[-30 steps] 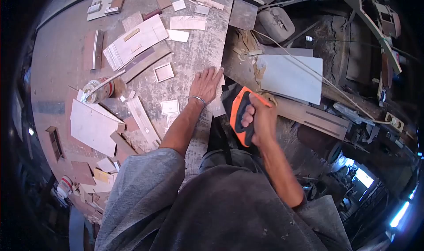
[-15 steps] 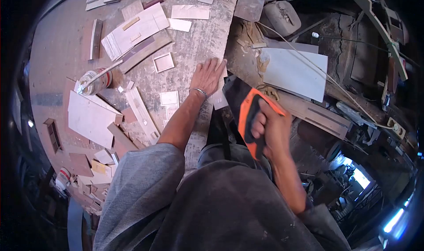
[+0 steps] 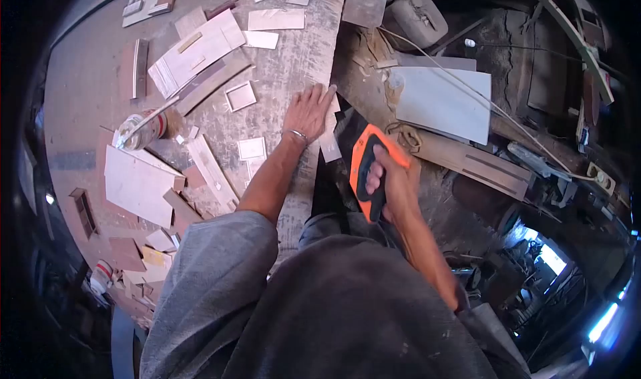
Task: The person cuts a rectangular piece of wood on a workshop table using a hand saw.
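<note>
My right hand [image 3: 390, 182] is wrapped round the orange and black handle of a handsaw [image 3: 360, 153]. The saw's dark blade points up and left, against a thin wood piece [image 3: 328, 145] that juts past the workbench edge. My left hand [image 3: 308, 112] lies flat with fingers stretched on the bench top, pressing the piece at the edge. Its inner end is partly hidden under those fingers. A small square wooden frame [image 3: 240, 97] and a pale wood block [image 3: 252, 149] lie left of my left hand.
On the worn workbench [image 3: 280, 65] are several wood offcuts, a large pale board [image 3: 140, 185] and a jar with a brush [image 3: 143, 129]. Right of the bench, below its edge, lie a white panel [image 3: 441, 102], a dusty jerrycan [image 3: 417, 22] and a long plank [image 3: 477, 165].
The handsaw and my right hand have shifted left and slightly up. My left hand stays pressed on the wood piece. The whole view has shifted a little.
</note>
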Tool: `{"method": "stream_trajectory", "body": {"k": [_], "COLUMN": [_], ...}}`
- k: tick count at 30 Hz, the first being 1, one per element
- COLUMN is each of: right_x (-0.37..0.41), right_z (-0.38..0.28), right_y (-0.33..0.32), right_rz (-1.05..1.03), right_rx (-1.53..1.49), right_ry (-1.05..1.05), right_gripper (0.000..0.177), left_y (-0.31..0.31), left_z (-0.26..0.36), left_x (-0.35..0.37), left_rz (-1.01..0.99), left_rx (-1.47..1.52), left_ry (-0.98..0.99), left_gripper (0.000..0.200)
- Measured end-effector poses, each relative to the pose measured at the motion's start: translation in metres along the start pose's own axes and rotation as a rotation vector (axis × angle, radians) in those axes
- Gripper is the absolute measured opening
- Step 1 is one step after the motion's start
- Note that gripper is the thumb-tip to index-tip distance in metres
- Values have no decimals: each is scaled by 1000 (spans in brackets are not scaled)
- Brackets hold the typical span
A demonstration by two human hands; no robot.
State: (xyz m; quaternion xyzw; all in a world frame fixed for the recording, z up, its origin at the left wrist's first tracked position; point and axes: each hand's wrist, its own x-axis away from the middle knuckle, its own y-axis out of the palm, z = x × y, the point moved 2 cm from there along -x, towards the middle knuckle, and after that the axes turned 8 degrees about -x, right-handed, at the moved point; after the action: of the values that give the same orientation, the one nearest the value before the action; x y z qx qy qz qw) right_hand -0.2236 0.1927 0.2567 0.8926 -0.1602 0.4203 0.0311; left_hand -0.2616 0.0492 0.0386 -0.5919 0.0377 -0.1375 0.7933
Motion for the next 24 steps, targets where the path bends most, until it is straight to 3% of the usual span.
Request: {"method": "stream_trajectory", "body": {"k": [2, 11, 15, 21, 22, 24], "right_x": [6, -8, -13, -19, -22, -25], "right_z": [4, 6, 14, 10, 7, 10], "right_y": [8, 21, 35, 25, 26, 23], "right_rz": [-21, -20, 15, -91, -110, -122], "right_rx": [-14, -236, -294, -190, -185, -159], "right_ry": [-18, 24, 11, -27, -13, -24], "right_gripper": [38, 27, 28, 36, 37, 39], "left_y": [3, -1, -5, 3, 2, -1], "left_z": [-11, -22, -16, -1, -2, -5], "left_x": [-6, -19, -28, -42, -39, -42], "left_rz": [6, 137, 214, 122, 199, 143], "left_rx": [-20, 74, 120, -31, -3, 33], "left_ry": [-13, -3, -76, -156, -159, -148], "left_gripper": [63, 54, 38, 28, 28, 30]}}
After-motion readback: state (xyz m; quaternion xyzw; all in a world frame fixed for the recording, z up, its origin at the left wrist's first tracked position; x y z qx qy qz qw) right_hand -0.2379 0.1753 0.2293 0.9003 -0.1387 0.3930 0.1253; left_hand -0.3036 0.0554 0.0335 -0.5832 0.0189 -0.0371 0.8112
